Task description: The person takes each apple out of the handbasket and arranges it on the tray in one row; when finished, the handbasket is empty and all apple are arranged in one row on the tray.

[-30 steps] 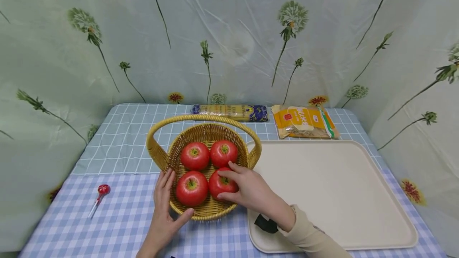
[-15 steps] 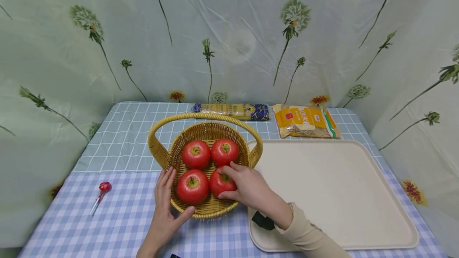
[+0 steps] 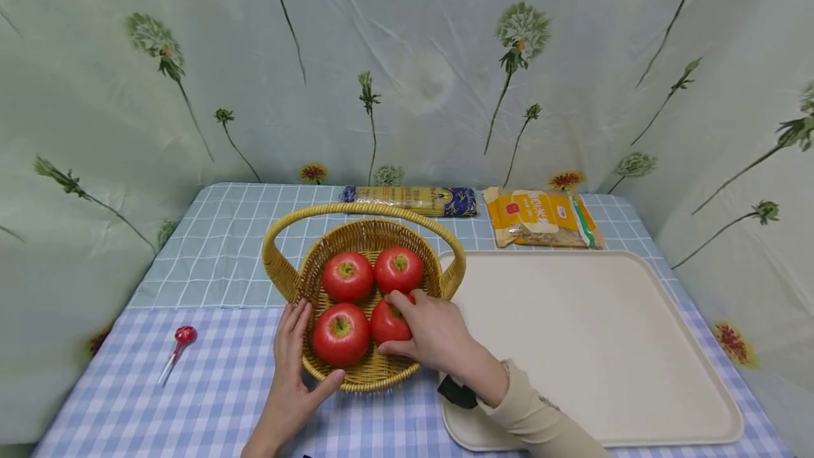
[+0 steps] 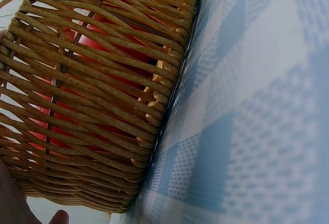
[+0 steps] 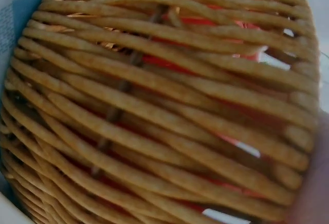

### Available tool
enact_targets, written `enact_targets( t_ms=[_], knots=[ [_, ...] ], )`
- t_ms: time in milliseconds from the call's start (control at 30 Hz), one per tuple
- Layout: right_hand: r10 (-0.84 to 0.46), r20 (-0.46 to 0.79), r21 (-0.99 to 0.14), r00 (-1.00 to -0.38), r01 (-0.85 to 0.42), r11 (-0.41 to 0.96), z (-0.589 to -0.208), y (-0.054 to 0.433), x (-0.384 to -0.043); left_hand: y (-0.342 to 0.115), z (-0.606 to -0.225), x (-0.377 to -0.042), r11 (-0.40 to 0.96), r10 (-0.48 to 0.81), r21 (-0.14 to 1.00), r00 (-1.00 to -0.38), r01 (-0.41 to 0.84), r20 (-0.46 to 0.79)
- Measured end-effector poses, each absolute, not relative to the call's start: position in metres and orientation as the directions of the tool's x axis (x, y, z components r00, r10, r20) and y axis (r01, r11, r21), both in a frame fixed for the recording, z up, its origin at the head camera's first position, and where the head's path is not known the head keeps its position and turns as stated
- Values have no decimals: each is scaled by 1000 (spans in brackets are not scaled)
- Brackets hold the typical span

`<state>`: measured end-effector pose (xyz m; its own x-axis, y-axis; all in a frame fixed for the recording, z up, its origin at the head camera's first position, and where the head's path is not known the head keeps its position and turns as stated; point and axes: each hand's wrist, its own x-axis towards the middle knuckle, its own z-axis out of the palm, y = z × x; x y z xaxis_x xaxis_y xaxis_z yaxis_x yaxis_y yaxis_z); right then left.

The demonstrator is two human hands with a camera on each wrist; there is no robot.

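A yellow wicker basket (image 3: 375, 377) with a tall arched handle stands on the checked tablecloth and holds several red apples, among them one at the near left (image 3: 340, 334). In the head view my right hand (image 3: 439, 331) reaches over the basket's right rim and grips the near-right apple (image 3: 385, 322), thumb at the front and fingers over the top, covering part of it. My left hand (image 3: 292, 366) rests against the left side of the basket, its fingers extended along the rim and the thumb spread toward the front. Both wrist views show mostly the basket's woven side (image 4: 92, 95), with red apples through the gaps.
To the right lies a large cream tray (image 3: 585, 345), under the right forearm. A pack of noodles (image 3: 410, 200) and an orange food bag (image 3: 540, 218) lie at the back. At the left is a red lollipop (image 3: 184, 336).
My right hand has shifted slightly left and turned over the near-right apple, which now looks tilted and more covered. The left hand and basket stay in place.
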<state>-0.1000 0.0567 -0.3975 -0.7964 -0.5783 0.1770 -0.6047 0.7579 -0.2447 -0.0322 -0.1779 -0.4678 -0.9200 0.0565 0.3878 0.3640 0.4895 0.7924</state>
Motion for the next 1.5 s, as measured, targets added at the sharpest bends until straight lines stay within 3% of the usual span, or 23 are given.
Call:
enact_targets(
  t_ms=[367, 867, 1500],
  knots=[
    [-578, 155, -329, -801, -593, 735, -404, 56, -103, -178, -468, -32, 480, 54, 796, -918, 368, 392],
    [-581, 222, -427, -783, -614, 664, -405, 60, -101, -178, -468, -33, 523, 51, 758, -902, 389, 428],
    [-522, 417, -532, -744, -665, 523, -406, 69, -91, -177, -466, -31, 485, 53, 795, -920, 364, 388]
  ],
)
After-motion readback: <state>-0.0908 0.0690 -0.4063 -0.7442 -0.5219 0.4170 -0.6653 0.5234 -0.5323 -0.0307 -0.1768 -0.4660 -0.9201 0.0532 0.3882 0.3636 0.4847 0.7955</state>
